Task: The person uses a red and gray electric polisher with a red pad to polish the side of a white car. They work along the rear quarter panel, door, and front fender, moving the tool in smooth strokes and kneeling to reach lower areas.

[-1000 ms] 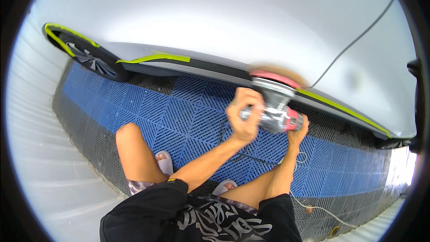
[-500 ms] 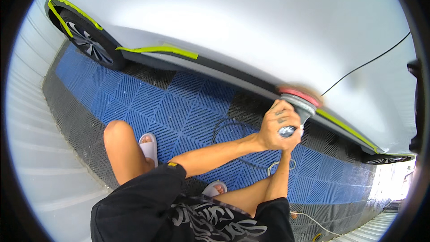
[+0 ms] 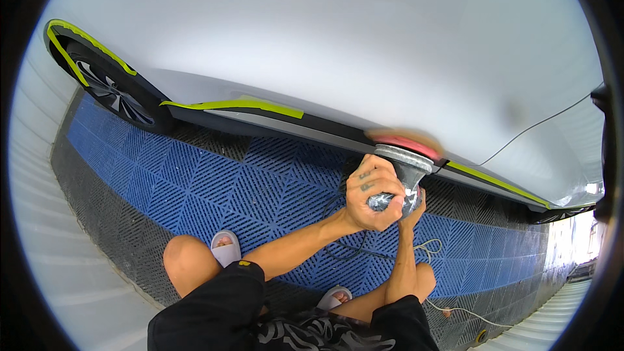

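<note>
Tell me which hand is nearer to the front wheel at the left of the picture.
Left. The left hand grips the polisher on the side facing the wheel. The right hand sits behind the polisher's body, farther from the wheel, mostly hidden.

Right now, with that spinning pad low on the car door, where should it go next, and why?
Probably a short slide along the lower panel, keeping the pad flat. Both hands grip the polisher, left hand on top and right hand behind, and the pad sits just above the black sill with its yellow-green tape, so drifting lower would likely scuff the trim.
</note>
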Tool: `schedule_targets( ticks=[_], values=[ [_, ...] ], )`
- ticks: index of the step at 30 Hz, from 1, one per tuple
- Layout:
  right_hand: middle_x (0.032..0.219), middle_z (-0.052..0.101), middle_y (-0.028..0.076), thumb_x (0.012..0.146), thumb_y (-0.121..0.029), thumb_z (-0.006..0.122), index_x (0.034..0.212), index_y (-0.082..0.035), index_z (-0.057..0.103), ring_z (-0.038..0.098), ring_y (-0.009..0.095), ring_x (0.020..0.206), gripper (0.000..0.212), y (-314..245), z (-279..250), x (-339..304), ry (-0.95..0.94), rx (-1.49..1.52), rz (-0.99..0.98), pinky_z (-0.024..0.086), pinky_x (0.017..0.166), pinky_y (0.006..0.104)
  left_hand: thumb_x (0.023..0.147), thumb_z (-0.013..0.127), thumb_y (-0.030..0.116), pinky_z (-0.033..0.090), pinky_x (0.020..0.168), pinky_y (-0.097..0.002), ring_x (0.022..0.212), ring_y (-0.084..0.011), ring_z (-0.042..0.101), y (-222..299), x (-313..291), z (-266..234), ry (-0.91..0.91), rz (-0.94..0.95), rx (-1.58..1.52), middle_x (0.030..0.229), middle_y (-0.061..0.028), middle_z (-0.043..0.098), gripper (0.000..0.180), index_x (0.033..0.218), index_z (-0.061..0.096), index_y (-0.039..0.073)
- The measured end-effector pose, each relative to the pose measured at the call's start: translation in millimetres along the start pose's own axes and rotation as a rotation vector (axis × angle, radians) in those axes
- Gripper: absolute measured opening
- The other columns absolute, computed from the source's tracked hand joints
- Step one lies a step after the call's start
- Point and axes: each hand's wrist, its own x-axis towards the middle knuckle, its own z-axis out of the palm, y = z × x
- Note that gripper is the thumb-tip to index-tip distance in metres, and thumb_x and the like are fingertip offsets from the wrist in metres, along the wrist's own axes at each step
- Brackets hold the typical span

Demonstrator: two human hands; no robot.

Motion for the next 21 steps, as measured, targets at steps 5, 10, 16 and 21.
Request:
schedule_targets(
  ticks=[5,10,16,21],
  values=[
    [0.098,0.072,0.013,0.082,-0.011,0.078,0.112,0.000,0.065,0.067,0.024,0.088,0.035,-9.3,21.4,-6.3,0.011,-0.069,-0.015,0.052,0.083,0.0350,0.074,0.072,0.009,0.052,0.076,-0.0374,0.080,-0.0267,0.066,-3.7,5.6,-35.5,0.026,0.008,-0.020,0.079,-0.0077,0.075,0.007,0.079,0.074,0.005],
    [0.102,0.069,0.016,0.075,-0.011,0.082,0.112,0.000,0.066,0.065,0.034,0.097,0.043,-25.5,53.2,-20.7,0.002,-0.165,-0.006,0.050,0.088,0.0394,0.079,0.072,0.013,0.052,0.075,-0.0385,0.079,-0.0265,0.065,-7.5,13.8,-82.2,0.051,0.024,-0.017,0.077,-0.0090,0.075,0.010,0.078,0.074,0.003],
    [0.104,0.066,0.017,0.074,-0.009,0.079,0.104,-0.001,0.065,0.060,0.043,0.101,0.033,-67.6,103.7,-28.7,-0.002,-0.360,-0.124,0.047,0.092,0.0477,0.084,0.067,0.021,0.050,0.074,-0.0385,0.077,-0.0258,0.063,-17.1,22.1,-147.2,0.175,-0.008,-0.006,0.071,-0.0108,0.073,0.023,0.074,0.070,0.001],
    [0.101,0.065,0.017,0.073,-0.007,0.077,0.102,-0.002,0.066,0.059,0.043,0.098,0.031,-106.5,146.0,-37.1,-0.071,-0.415,-0.245,0.046,0.089,0.0478,0.076,0.067,0.015,0.054,0.073,-0.0378,0.077,-0.0262,0.065,-17.8,33.6,-207.4,0.267,-0.023,-0.002,0.070,-0.0092,0.073,0.015,0.074,0.071,0.001]
  ],
)
